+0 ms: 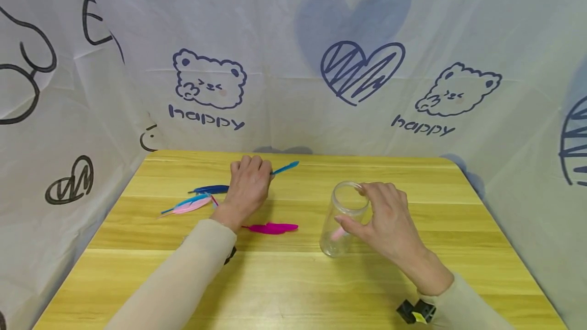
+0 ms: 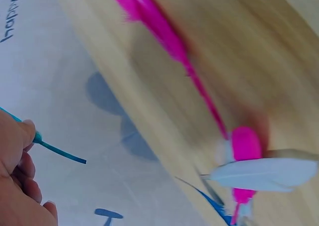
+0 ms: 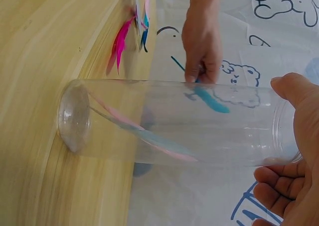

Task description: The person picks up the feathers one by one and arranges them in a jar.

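Between its thumb and fingers my left hand (image 1: 247, 185) pinches a blue feather (image 1: 288, 167), raised above the table; its quill shows below the fingertips in the left wrist view. My right hand (image 1: 390, 218) grips a clear jar (image 1: 326, 236) near its open rim, thumb on one side and fingers on the other. The jar stands on the table. Inside it lean a pink feather (image 1: 338, 234) and a pale grey-blue feather (image 3: 154, 138), both resting against the wall.
On the table by my left forearm lie a magenta feather (image 1: 275, 228), a dark blue feather (image 1: 211, 189), a light pink feather (image 1: 190, 205) and a white feather (image 2: 264, 174), loosely grouped. The wooden table (image 1: 284, 289) backs onto a printed white cloth (image 1: 284, 85).
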The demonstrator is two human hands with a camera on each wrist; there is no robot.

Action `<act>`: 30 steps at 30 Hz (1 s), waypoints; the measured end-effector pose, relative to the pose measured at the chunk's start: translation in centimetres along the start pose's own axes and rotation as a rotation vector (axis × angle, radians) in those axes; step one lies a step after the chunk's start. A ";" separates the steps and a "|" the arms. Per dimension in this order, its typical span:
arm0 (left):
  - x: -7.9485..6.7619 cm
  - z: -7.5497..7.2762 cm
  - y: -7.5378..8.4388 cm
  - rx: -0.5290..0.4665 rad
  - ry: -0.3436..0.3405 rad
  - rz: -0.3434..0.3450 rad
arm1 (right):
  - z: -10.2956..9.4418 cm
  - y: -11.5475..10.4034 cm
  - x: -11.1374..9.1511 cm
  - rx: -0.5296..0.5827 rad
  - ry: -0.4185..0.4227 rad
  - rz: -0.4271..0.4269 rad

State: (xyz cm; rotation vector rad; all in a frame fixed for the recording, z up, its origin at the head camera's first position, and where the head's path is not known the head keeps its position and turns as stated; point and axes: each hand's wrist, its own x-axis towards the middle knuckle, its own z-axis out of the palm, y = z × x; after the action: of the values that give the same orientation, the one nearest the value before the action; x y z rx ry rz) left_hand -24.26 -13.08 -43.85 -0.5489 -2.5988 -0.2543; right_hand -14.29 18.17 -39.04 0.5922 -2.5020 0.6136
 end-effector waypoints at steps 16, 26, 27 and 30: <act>0.9 -2.7 1.4 -0.041 0.092 0.042 | 0.0 -0.1 0.0 0.002 0.007 0.002; 1.4 -4.9 3.2 -0.105 0.195 0.118 | 0.0 -0.1 -0.1 0.006 0.002 0.003; 1.5 -5.1 3.5 -0.114 0.199 0.123 | 0.0 -0.1 -0.1 0.006 0.001 0.003; 1.6 -5.6 4.1 -0.132 0.213 0.134 | 0.0 -0.1 0.0 0.007 -0.003 0.007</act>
State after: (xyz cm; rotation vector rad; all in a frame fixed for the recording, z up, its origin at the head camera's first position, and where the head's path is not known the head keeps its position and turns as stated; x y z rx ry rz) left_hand -21.57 -10.36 -37.88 -0.6996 -2.3408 -0.4186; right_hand -14.23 18.14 -39.03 0.5875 -2.5064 0.6244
